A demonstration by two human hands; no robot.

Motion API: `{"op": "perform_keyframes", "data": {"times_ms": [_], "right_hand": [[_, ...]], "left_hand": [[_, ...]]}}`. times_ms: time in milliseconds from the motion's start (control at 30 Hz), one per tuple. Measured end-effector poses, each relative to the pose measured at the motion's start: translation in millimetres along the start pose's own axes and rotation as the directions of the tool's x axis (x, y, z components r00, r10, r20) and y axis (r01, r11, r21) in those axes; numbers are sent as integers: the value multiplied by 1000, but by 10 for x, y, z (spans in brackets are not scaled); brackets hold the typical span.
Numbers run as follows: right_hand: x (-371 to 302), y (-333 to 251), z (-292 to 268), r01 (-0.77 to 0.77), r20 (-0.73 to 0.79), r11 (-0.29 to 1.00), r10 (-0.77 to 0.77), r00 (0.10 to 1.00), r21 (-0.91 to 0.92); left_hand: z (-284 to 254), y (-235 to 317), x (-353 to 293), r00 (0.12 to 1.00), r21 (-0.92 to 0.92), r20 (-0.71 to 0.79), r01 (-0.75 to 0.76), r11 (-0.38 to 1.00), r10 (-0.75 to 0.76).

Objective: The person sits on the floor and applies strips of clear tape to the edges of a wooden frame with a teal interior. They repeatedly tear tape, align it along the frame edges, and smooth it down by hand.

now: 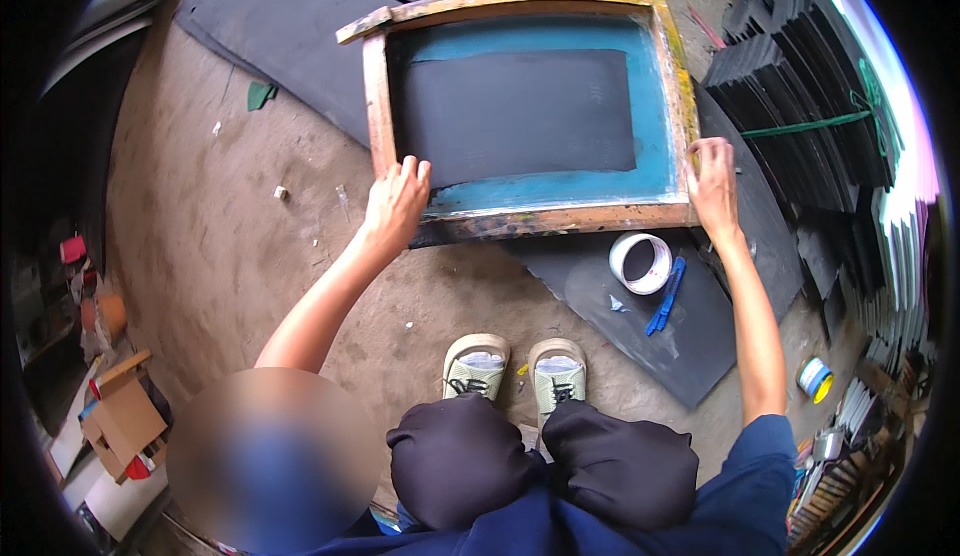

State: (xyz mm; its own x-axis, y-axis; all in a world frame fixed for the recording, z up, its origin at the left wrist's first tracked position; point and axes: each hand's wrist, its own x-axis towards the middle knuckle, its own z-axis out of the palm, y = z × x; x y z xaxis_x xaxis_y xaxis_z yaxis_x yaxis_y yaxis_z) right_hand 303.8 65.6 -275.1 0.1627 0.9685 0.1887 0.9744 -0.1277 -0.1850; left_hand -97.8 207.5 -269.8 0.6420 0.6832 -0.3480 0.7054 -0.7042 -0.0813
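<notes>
A wooden-framed printing screen (560, 220) lies before me, its wood stained with yellow and black paint. Its mesh is blue round the border, with a large dark rectangle in the middle. At the frame's near left corner, my left hand (398, 201) is closed round the wood, fingers curled over the inner edge. My right hand (714, 186) grips the right side rail near the near right corner. The undersides of both grips are hidden. Just below the frame, near my right wrist, a roll of white tape (619, 252) and a blue utility knife (667, 296) rest on a black sheet (690, 361).
More black sheets (270, 16) lie on the concrete floor (250, 246) beyond the frame. Stacked black boards (790, 86) tied with green string stand at the right. A cardboard box (128, 411) sits at lower left. A small tin (815, 380) is at lower right, and a green scrap (261, 95) lies far left.
</notes>
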Motion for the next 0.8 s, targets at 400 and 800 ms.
{"op": "perform_keyframes", "data": {"times_ms": [400, 800], "right_hand": [[-277, 181, 488, -220, -183, 792, 384, 905, 570], [-306, 199, 440, -236, -150, 787, 382, 912, 570]], "left_hand": [[-256, 1435, 651, 851, -911, -55, -258, 323, 523], [-436, 2189, 1118, 797, -912, -165, -348, 218, 581]]}}
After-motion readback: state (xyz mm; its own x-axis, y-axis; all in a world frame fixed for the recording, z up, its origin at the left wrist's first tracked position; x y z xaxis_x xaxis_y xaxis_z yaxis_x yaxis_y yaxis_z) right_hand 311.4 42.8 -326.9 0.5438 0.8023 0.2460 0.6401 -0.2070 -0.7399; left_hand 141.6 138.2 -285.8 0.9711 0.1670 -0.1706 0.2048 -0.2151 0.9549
